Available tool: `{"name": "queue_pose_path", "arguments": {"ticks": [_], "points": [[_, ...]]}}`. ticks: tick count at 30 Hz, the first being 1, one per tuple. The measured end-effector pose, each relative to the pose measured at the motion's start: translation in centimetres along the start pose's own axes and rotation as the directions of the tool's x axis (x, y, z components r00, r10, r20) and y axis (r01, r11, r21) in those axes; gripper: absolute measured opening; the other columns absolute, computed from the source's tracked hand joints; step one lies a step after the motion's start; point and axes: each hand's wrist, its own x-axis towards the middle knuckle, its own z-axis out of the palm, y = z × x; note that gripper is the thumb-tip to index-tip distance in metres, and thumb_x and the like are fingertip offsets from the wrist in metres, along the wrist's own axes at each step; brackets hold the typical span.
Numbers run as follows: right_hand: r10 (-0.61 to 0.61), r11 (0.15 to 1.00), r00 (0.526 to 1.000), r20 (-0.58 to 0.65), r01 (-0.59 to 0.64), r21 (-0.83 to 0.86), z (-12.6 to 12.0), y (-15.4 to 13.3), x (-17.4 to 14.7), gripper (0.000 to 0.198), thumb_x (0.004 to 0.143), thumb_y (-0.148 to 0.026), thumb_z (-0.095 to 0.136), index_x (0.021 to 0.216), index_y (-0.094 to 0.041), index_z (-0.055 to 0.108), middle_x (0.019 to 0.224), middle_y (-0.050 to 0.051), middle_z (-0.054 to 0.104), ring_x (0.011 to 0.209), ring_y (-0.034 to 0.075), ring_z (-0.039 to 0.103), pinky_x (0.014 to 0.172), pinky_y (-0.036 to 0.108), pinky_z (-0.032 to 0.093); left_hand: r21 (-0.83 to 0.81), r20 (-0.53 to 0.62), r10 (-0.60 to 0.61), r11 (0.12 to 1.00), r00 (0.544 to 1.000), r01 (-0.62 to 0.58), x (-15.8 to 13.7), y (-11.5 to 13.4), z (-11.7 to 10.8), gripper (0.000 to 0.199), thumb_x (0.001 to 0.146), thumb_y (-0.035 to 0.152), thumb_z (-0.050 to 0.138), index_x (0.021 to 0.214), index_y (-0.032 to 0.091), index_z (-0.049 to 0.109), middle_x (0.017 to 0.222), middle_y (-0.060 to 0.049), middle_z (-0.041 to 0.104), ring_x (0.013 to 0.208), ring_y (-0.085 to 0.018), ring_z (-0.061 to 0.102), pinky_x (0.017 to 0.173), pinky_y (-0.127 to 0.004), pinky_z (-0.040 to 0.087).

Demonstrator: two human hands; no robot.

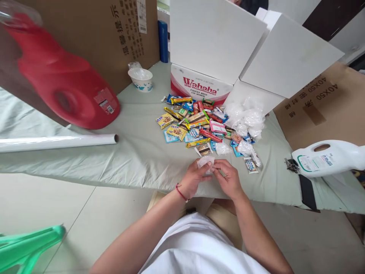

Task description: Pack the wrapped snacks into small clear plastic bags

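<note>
Near the front edge of the cloth-covered table, my left hand (195, 176) is closed around a piece of clear bubble wrap (205, 162). From the other side, the fingertips of my right hand (227, 176) pinch the edge of the same bubble wrap. Whether anything lies inside the wrap is hidden. Just beyond my hands spreads a pile of wrapped snacks (196, 122), among them yellow, red and blue packets. Bubble-wrapped bundles (246, 114) are heaped at the pile's right side, and another small bundle (222, 148) lies close to my fingers.
A white Wahaba box (199, 82) with raised flaps stands behind the snacks. Left are a red jug (68, 83), a paper bowl (142, 80) and a plastic-film roll (57, 143). To the right lie a white bottle (327, 158) and a black phone (308, 192). A green stool (31, 243) stands below.
</note>
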Motion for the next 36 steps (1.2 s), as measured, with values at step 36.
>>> {"name": "queue_pose_path", "arguments": {"ticks": [36], "points": [[0.553, 0.704, 0.833, -0.001, -0.467, 0.535, 0.4, 2.9, -2.1, 0.046, 0.068, -0.057, 0.088, 0.094, -0.024, 0.069, 0.082, 0.0, 0.065, 0.072, 0.016, 0.059, 0.058, 0.027, 0.056, -0.066, -0.148, 0.097, 0.992, 0.984, -0.108, -0.5, -0.3, -1.6, 0.038, 0.07, 0.042, 0.083, 0.079, 0.021, 0.053, 0.065, 0.006, 0.056, 0.056, -0.009, 0.055, 0.054, -0.022, 0.043]]}}
